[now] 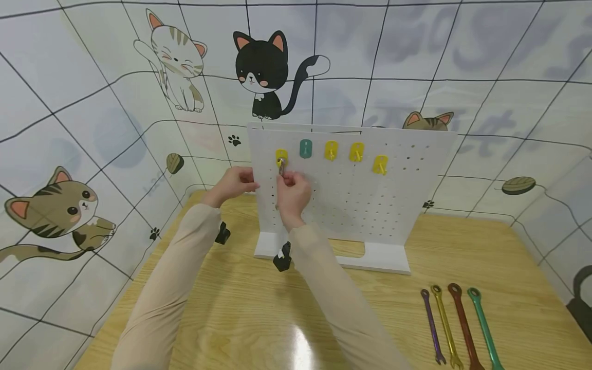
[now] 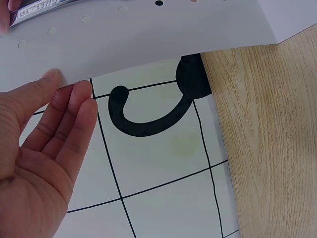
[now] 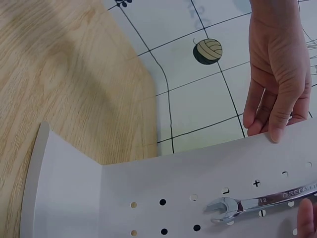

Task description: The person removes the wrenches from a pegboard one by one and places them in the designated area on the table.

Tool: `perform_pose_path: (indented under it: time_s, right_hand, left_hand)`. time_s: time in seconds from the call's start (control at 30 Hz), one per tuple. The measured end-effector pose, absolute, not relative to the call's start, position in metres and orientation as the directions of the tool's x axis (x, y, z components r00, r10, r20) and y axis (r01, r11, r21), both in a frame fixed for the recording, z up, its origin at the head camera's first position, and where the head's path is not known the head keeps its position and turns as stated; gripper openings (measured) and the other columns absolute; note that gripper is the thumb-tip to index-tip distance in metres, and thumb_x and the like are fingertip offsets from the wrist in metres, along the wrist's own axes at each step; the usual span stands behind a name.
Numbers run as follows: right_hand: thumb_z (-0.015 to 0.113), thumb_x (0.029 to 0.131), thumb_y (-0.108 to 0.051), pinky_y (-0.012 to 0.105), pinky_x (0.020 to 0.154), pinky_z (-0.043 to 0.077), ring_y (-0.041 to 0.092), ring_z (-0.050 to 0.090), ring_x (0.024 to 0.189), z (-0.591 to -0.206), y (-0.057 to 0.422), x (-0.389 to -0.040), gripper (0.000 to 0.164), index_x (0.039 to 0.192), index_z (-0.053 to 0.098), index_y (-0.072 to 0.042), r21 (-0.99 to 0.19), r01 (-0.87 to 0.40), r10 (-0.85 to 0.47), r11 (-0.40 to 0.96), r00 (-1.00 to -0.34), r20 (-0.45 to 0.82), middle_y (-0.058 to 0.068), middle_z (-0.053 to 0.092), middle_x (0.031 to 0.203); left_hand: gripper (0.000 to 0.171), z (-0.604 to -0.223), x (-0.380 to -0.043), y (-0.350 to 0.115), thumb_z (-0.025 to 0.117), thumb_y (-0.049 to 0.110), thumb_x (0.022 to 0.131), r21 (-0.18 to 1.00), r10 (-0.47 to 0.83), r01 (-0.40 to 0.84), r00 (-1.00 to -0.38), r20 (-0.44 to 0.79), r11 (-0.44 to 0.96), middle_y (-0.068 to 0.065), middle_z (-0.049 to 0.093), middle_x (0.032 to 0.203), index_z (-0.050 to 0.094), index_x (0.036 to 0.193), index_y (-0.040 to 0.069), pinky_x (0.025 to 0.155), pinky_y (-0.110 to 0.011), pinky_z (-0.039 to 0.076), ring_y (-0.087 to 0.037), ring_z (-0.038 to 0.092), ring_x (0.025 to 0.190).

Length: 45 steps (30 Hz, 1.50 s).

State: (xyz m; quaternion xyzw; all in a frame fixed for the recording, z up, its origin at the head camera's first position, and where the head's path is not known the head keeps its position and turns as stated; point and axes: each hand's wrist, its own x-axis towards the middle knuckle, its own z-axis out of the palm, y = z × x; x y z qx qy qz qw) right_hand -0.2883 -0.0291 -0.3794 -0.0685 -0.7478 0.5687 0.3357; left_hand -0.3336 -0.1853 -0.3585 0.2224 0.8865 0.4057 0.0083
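Note:
A white pegboard (image 1: pixel 351 205) stands upright on the table. At its left edge my left hand (image 1: pixel 236 183) pinches the panel, thumb on the front and fingers behind, as the left wrist view shows. My right hand (image 1: pixel 294 195) holds a silver combination wrench (image 3: pixel 257 202) upright against the board. The wrench's upper end is at the leftmost yellow hook (image 1: pixel 281 154); whether it hangs on the peg I cannot tell. Its open-jaw end points down, near the perforated panel. In the right wrist view only fingertips (image 3: pixel 305 218) of the right hand show.
A teal hook (image 1: pixel 306 148) and three more yellow hooks (image 1: pixel 356 152) line the board's upper part. On the table's right lie a purple wrench (image 1: pixel 432 326), a yellow wrench (image 1: pixel 446 326), a red wrench (image 1: pixel 464 326) and a green wrench (image 1: pixel 484 326). Cat-patterned walls surround the table.

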Motion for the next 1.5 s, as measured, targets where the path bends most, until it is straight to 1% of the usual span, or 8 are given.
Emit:
perform_pose_path:
  time_s: [0.13,0.27,0.53,0.83,1.0,1.13,1.33,1.5]
  right_hand:
    - [0.069,0.085,-0.012,0.025,0.064,0.045,0.018,0.055,0.072,-0.380,-0.027,-0.286,0.009,0.085,0.068,-0.003,-0.894,-0.276,0.451,0.353,-0.787,0.421,0.007,0.064,0.078]
    - [0.068,0.085,-0.012,0.026,0.066,0.046,0.018,0.056,0.074,-0.380,-0.024,-0.281,0.010,0.087,0.069,-0.003,-0.904,-0.274,0.411,0.327,-0.821,0.398,0.007,0.065,0.082]
    - [0.067,0.087,-0.012,0.026,0.069,0.048,0.018,0.057,0.079,-0.377,-0.016,-0.272,0.011,0.093,0.068,-0.003,-0.916,-0.272,0.304,0.294,-0.882,0.360,0.008,0.066,0.088]
    - [0.068,0.087,-0.014,0.022,0.064,0.045,0.017,0.056,0.076,-0.379,-0.006,-0.266,0.013,0.091,0.068,-0.002,-0.908,-0.295,0.210,0.296,-0.907,0.364,0.009,0.066,0.085]
    - [0.068,0.087,-0.015,0.022,0.065,0.046,0.017,0.057,0.077,-0.375,0.000,-0.262,0.014,0.093,0.068,-0.003,-0.917,-0.274,0.172,0.290,-0.928,0.331,0.008,0.066,0.086]
    - [0.068,0.087,-0.015,0.022,0.065,0.048,0.014,0.057,0.076,-0.370,0.003,-0.259,0.013,0.093,0.068,-0.004,-0.945,-0.227,0.125,0.237,-0.957,0.261,0.006,0.066,0.086]
    - [0.068,0.086,-0.011,0.024,0.065,0.054,0.012,0.058,0.067,-0.361,0.008,-0.255,0.014,0.095,0.067,0.000,-0.986,-0.150,0.042,0.068,-0.987,0.153,0.009,0.065,0.084]
    - [0.067,0.087,-0.011,0.025,0.067,0.055,0.012,0.058,0.065,-0.352,0.011,-0.252,0.015,0.097,0.066,0.001,-0.992,-0.116,0.019,0.039,-0.993,0.117,0.009,0.065,0.085]
  left_hand:
    - [0.013,-0.359,-0.332,-0.186,0.064,0.002,0.087,0.728,0.397,0.374,-0.905,0.152,0.575,-0.019,0.067,0.088,0.065,0.097,-0.006,0.072,-0.035,0.053,-0.027,0.064,0.079]
    - [0.013,-0.358,-0.331,-0.186,0.064,0.003,0.087,0.737,0.391,0.356,-0.911,0.135,0.575,-0.018,0.067,0.088,0.065,0.098,-0.005,0.073,-0.036,0.053,-0.027,0.064,0.080]
    - [0.010,-0.359,-0.331,-0.186,0.065,0.003,0.087,0.730,0.381,0.351,-0.915,0.134,0.586,-0.017,0.066,0.084,0.064,0.093,-0.005,0.073,-0.038,0.054,-0.026,0.064,0.079]
    - [0.012,-0.360,-0.333,-0.187,0.065,0.004,0.087,0.726,0.382,0.353,-0.914,0.134,0.590,-0.017,0.067,0.086,0.065,0.096,-0.004,0.072,-0.037,0.054,-0.026,0.065,0.079]
    - [0.014,-0.360,-0.333,-0.187,0.065,0.004,0.087,0.738,0.385,0.345,-0.915,0.125,0.580,-0.017,0.067,0.089,0.066,0.099,-0.004,0.074,-0.038,0.054,-0.027,0.065,0.081]
    - [0.014,-0.359,-0.332,-0.187,0.065,0.004,0.087,0.743,0.393,0.351,-0.910,0.129,0.570,-0.018,0.067,0.090,0.065,0.099,-0.004,0.075,-0.038,0.054,-0.027,0.065,0.081]
    - [0.012,-0.358,-0.333,-0.186,0.065,0.003,0.086,0.747,0.384,0.339,-0.915,0.121,0.572,-0.018,0.067,0.090,0.065,0.096,-0.004,0.075,-0.036,0.054,-0.026,0.064,0.080]
    - [0.012,-0.358,-0.333,-0.186,0.065,0.002,0.086,0.738,0.390,0.356,-0.911,0.136,0.573,-0.018,0.067,0.088,0.065,0.095,-0.005,0.074,-0.036,0.054,-0.027,0.064,0.079]
